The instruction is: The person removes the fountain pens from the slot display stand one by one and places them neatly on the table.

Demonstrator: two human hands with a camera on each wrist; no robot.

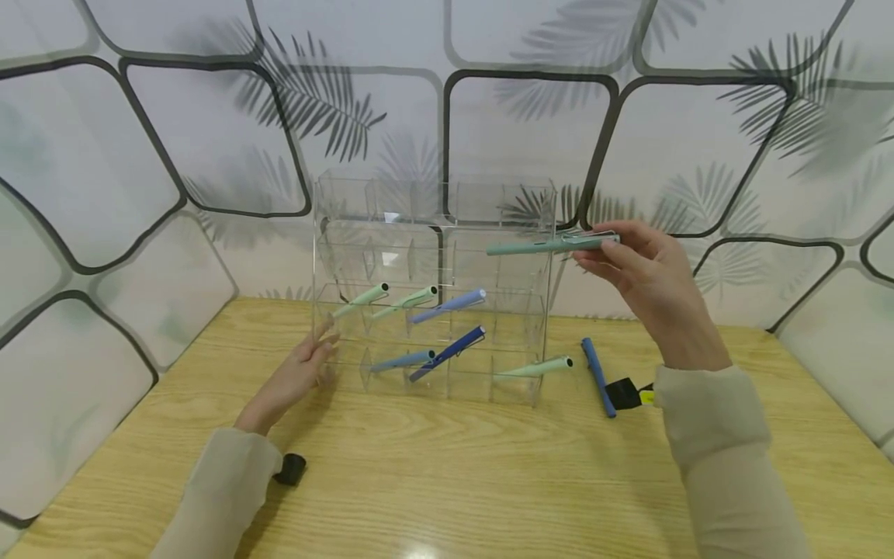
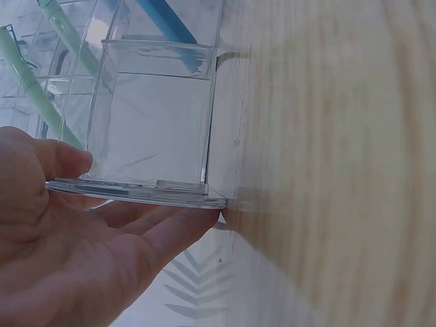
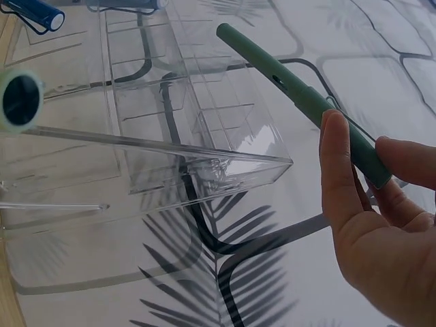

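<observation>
A clear multi-tier pen rack stands on the table against the patterned backdrop. My left hand grips its left side panel, thumb on the inner side and fingers along the outside, as the left wrist view shows. My right hand pinches a green clip-on pen near its capped end, between thumb and fingers. That pen lies nearly level in front of the rack's upper right compartments, its free end pointing left. In the lower two tiers sit several pens, among them a light green pen and a dark blue pen.
A blue pen lies on the wooden table right of the rack. Beside it, near my right sleeve, is a black piece with a yellow bit. Another black piece shows by my left cuff. The backdrop rises behind the rack.
</observation>
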